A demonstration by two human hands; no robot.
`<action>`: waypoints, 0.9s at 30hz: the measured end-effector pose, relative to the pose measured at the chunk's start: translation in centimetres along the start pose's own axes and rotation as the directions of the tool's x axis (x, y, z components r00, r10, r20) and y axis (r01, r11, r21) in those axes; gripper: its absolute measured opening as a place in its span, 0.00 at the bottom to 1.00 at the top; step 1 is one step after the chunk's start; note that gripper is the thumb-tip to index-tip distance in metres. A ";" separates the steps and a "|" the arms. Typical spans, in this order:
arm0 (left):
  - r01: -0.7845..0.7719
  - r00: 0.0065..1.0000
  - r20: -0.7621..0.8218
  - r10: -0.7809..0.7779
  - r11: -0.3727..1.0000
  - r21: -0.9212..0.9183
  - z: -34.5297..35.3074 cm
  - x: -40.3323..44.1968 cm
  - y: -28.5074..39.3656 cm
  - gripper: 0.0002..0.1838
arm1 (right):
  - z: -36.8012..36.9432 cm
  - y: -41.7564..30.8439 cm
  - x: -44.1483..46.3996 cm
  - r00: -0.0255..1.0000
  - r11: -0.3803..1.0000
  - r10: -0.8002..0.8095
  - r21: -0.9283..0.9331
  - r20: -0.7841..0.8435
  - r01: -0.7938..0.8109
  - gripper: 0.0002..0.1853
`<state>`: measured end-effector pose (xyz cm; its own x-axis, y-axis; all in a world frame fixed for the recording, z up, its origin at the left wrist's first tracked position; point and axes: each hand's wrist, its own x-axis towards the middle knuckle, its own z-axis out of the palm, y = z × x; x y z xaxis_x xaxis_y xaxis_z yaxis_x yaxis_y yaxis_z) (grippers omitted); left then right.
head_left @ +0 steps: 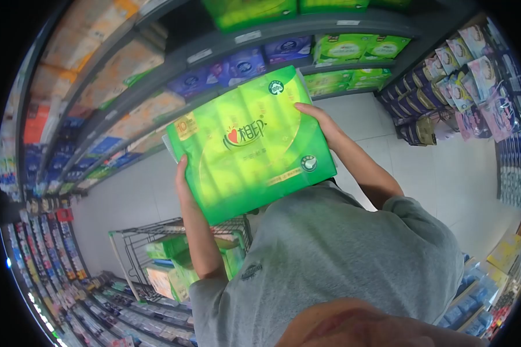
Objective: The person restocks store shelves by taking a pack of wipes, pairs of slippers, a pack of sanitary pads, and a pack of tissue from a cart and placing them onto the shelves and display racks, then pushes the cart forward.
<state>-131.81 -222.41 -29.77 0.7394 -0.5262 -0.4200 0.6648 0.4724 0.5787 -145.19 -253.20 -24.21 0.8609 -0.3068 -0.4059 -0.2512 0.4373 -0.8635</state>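
Note:
A large green and yellow-green pack of toilet paper rolls (pixel 249 165) is held up in front of my chest, tilted, with its printed face toward me. My left hand (pixel 182 176) grips its left edge, thumb on the front. On the opposite side, my right hand (pixel 319 120) clasps the upper right edge with the thumb over the front. The other fingers of both hands are hidden behind the pack. Past its top edge are shelves holding purple tissue packs (pixel 237 66) and more green packs (pixel 359 49).
A wire shopping cart (pixel 134 234) stands below on my left, with green packs (pixel 171 248) and other packages inside. Shelves run along the left. Hanging packages (pixel 469 81) fill a rack at the right, beside the pale tiled floor (pixel 364 118).

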 end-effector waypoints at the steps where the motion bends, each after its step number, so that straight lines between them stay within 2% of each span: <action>1: 0.009 1.000 -0.001 -0.009 1.000 -0.002 0.9 -0.2 0.9 0.28 | 0.4 -0.8 -0.3 1.000 1.000 -0.015 0.011 -0.013 0.015 0.29; 4: 0.034 0.999 0.035 -0.034 0.999 -0.002 1.0 1.6 1.4 0.27 | 0.5 -1.1 -0.6 0.996 0.999 -0.038 0.019 -0.084 0.040 0.28; 7: 0.114 0.984 0.141 -0.109 0.993 -0.027 0.9 4.8 1.2 0.27 | 1.0 -2.1 -2.0 0.983 0.998 -0.057 0.007 -0.176 0.059 0.28; 9: 0.084 0.976 0.196 -0.098 0.993 0.079 1.8 6.6 2.5 0.27 | 2.1 -2.7 -3.0 0.928 0.979 -0.202 -0.046 -0.314 0.197 0.28; 11: 0.100 0.967 0.226 -0.119 0.990 0.095 3.4 9.5 2.4 0.25 | 2.1 -3.8 -3.9 0.901 0.970 -0.236 -0.028 -0.363 0.243 0.28; 13: 0.009 0.915 0.396 -0.072 0.988 0.157 3.4 12.4 2.2 0.23 | 3.2 -3.9 -4.9 0.828 0.946 -0.309 -0.063 -0.468 0.318 0.29; 17: -0.008 0.864 0.486 -0.130 0.962 0.271 6.6 15.5 5.6 0.22 | 3.2 -4.6 -6.3 0.795 0.915 -0.373 -0.049 -0.479 0.399 0.30; 19: -0.126 0.770 0.630 -0.102 0.943 0.307 9.7 15.8 7.6 0.25 | 3.8 -6.5 -7.6 0.731 0.862 -0.506 -0.227 -0.458 0.454 0.32; 20: -0.139 0.754 0.650 -0.097 0.943 0.303 10.8 15.5 8.8 0.25 | 4.7 -7.2 -8.1 0.710 0.833 -0.552 -0.259 -0.437 0.488 0.33; 21: -0.224 0.707 0.706 -0.024 0.940 0.256 11.7 15.0 9.9 0.27 | 5.8 -7.9 -8.7 0.695 0.820 -0.572 -0.270 -0.436 0.505 0.33; 22: -0.341 0.640 0.768 0.019 0.903 0.262 12.8 14.6 13.9 0.30 | 8.0 -7.6 -8.1 0.647 0.773 -0.632 -0.290 -0.427 0.564 0.32; 23: -0.366 0.625 0.781 0.019 0.890 0.271 13.7 13.3 16.5 0.30 | 9.6 -8.4 -8.6 0.613 0.732 -0.681 -0.347 -0.400 0.586 0.32; 25: -0.533 0.456 0.890 0.024 0.808 0.251 16.4 10.1 20.6 0.35 | 12.1 -11.7 -11.3 0.588 0.693 -0.721 -0.350 -0.368 0.630 0.31; 26: -0.608 0.409 0.909 0.083 0.768 0.203 17.7 8.1 22.3 0.36 | 13.5 -13.4 -13.0 0.544 0.634 -0.771 -0.469 -0.330 0.615 0.31; 27: -0.687 0.363 0.929 0.077 0.695 0.211 18.3 7.1 23.8 0.35 | 15.0 -14.9 -14.7 0.500 0.563 -0.817 -0.580 -0.286 0.588 0.31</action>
<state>-112.66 -227.83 -6.19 0.2208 -0.8115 0.5411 -0.0687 0.5404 0.8386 -147.43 -242.48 -0.92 0.5090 -0.7528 0.4173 0.1083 -0.4249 -0.8987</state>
